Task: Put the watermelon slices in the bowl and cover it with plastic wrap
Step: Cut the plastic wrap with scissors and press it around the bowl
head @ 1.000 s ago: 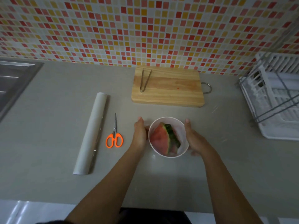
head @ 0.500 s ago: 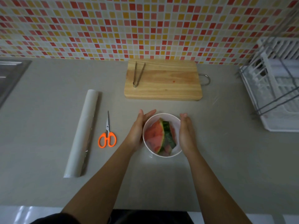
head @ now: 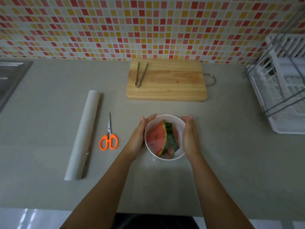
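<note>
On the grey counter (head: 49,146), just in front of the person, stands the white bowl (head: 165,116), and the watermelon slices (head: 156,138) are inside it, red flesh and dark green rind leaning together. A thin film seems to lie over them, but I cannot tell this for certain.

The left hand (head: 137,138) lies flat against the left side of the bowl and the right hand (head: 189,138) against the right side. The fingers of both are nearly straight, and their tips reach the far rim. Neither hand grasps anything; they only press on the bowl.

Behind the bowl is a wooden cutting board (head: 166,83) with metal tongs (head: 140,74) lying on its left part. To the left are orange-handled scissors (head: 109,139) and, further left, the roll of plastic wrap (head: 82,134), both apart from the hands. A white dish rack (head: 283,90) is at the right edge, and a steel sink (head: 9,76) at the left. Nothing lies between the hands and the bowl.

One second ago the hands were lower, at the near half of the bowl, and the right one was turned outward. Now both are closer in and further forward. The bowl stays in the same place.
</note>
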`<state>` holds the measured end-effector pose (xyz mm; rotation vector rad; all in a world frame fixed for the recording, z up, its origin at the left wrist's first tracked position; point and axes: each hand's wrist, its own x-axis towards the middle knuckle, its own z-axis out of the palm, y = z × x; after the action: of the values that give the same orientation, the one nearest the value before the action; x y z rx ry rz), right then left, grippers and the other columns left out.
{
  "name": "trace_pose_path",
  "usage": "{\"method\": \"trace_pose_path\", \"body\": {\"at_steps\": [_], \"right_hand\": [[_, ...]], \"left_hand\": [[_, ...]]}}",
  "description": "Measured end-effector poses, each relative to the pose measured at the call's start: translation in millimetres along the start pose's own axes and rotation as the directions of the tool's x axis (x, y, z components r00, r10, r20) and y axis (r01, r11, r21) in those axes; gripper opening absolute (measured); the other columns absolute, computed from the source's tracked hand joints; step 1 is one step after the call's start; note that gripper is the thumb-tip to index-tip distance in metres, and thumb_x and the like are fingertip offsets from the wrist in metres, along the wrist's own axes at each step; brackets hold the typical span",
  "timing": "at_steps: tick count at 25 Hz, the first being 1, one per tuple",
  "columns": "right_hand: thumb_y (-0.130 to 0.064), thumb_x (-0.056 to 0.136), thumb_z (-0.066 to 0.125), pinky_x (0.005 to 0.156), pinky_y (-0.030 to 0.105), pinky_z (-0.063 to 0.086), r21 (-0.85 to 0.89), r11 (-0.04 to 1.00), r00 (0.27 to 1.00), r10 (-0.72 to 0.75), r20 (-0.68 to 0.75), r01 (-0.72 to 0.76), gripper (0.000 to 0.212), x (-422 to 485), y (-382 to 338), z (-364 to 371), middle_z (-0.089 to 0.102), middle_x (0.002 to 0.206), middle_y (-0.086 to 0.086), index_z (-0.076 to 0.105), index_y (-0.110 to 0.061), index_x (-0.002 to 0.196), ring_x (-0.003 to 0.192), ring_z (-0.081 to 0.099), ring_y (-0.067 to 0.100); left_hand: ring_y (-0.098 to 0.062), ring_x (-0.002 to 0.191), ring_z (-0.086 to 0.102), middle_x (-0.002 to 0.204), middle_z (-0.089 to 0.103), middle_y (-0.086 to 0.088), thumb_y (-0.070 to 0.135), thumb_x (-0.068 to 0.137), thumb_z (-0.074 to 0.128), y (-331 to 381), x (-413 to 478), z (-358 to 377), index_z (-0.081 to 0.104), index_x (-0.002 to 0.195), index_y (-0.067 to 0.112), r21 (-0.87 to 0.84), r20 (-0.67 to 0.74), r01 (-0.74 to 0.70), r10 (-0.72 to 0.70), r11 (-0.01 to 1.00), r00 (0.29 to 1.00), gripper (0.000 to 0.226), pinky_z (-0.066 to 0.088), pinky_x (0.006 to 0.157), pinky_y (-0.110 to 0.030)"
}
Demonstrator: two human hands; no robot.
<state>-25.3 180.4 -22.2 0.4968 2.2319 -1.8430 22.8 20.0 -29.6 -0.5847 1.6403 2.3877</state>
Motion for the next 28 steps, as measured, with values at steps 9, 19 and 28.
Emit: {"method": "trace_pose_path", "body": {"at_steps": [9, 19, 28], "right_hand": [[-0.071, 0.078, 0.019, 0.068, 0.018, 0.040, -0.012, 1.000, 0.999, -0.002, 0.033, 0.003, 0.070, 0, -3, -4, 0.062, 0.108, -0.001, 0.058, -0.026, 0.116, 0.091, 0.058, 0.009], [-0.079, 0.069, 0.016, 0.086, 0.031, 0.046, -0.037, 0.999, 1.000, -0.006, 0.020, 0.007, 0.080, 1, -2, -1, 0.063, 0.115, 0.000, 0.057, -0.029, 0.117, 0.103, 0.059, 0.017], [-0.077, 0.071, 0.017, 0.090, 0.031, 0.042, -0.048, 0.999, 1.000, -0.014, 0.019, 0.015, 0.081, 2, -2, -1, 0.063, 0.117, 0.001, 0.058, -0.026, 0.119, 0.107, 0.058, 0.018]], "left_hand": [[-0.026, 0.122, 0.057, 0.129, 0.062, -0.015, 0.054, 0.096, 0.026, 23, 20, 6, 0.061, 0.125, 0.016, 0.102, 0.096, 0.009, -0.019, 0.995, 0.995, 0.060, 0.042, 0.105, -0.041], [-0.026, 0.117, 0.062, 0.127, 0.064, -0.011, 0.064, 0.091, 0.033, 23, 17, 7, 0.043, 0.142, 0.023, 0.040, 0.023, 0.038, -0.039, 0.998, 0.999, 0.066, 0.046, 0.104, -0.043], [-0.019, 0.118, 0.060, 0.125, 0.066, -0.005, 0.039, 0.095, 0.044, 19, 7, 6, 0.065, 0.122, 0.012, 0.093, 0.015, -0.066, 0.065, 0.993, 0.998, 0.043, 0.044, 0.106, -0.042]]}}
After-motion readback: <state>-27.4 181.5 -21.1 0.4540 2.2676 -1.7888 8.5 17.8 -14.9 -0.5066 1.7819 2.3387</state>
